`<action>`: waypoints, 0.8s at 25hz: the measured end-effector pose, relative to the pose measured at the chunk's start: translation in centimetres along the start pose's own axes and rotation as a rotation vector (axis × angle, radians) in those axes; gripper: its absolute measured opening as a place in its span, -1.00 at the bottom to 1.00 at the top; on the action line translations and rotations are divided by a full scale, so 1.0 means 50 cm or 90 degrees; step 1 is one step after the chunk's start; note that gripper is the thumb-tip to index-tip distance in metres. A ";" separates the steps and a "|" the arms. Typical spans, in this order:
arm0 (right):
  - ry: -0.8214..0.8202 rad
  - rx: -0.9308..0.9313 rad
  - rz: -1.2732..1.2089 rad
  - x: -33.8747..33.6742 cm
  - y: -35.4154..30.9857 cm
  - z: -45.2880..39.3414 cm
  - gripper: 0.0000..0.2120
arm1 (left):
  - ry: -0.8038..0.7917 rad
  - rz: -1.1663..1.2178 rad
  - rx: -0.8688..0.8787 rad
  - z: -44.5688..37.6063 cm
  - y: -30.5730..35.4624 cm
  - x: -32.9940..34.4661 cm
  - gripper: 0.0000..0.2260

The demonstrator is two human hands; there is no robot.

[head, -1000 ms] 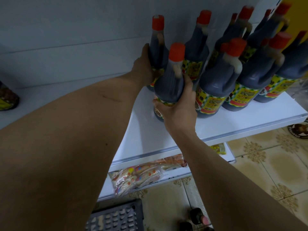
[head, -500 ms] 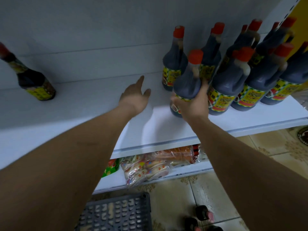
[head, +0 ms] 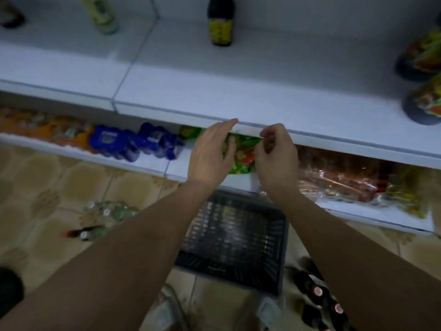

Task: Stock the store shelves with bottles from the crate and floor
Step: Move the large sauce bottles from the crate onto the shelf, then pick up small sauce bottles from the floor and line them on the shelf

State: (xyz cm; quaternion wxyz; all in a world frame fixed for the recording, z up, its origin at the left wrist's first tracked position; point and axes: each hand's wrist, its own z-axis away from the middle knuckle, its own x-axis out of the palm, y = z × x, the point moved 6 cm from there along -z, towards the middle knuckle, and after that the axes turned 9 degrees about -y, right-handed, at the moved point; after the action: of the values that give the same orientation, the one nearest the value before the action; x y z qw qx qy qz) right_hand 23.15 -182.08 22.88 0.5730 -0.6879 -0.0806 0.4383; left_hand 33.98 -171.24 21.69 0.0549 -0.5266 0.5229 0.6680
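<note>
- at the lower left of the frame, a few clear bottles (head: 108, 211) and one dark bottle on its side (head: 83, 232) lie on the tiled floor (head: 35, 177), blurred by the head's motion.
- above them, along the upper part of the frame, the white shelf (head: 191, 91) is mostly bare; one dark bottle with a yellow label (head: 220, 22) stands upright near its back.
- in the middle, the left hand (head: 210, 154) hangs loose with fingers extended, gripping nothing, just in front of the shelf edge.
- just beside it, the right hand (head: 276, 156) has its fingers curled in, yet nothing is in it.
- below both hands sits the dark crate (head: 236, 237) on the floor; it looks empty, though blur makes that uncertain.
- at the lower right, dark bottles with pinkish caps (head: 317, 292) lie clustered on the floor.
- my guess: these are full, heavy for their size, smooth-sided and breakable if glass, so take each round the body, not the narrow neck.
</note>
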 end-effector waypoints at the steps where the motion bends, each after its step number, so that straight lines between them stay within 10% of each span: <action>1: -0.049 -0.028 0.024 0.046 -0.025 0.014 -0.88 | 0.017 0.004 -0.040 0.038 -0.047 -0.034 -0.64; 14: -0.521 -0.003 0.283 0.554 -0.076 0.255 -0.95 | 0.078 0.157 -0.669 0.556 -0.572 -0.250 -0.65; 20: -0.826 0.189 0.397 0.709 -0.023 0.384 -0.74 | -0.126 0.340 -0.890 0.738 -0.723 -0.225 -0.65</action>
State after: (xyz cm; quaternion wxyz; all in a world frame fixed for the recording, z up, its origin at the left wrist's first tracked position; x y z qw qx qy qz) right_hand 31.60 -146.18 6.57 0.3459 -0.1959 -0.1441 0.9062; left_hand 37.63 -121.79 3.34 -0.4089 -0.2317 0.0796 0.8791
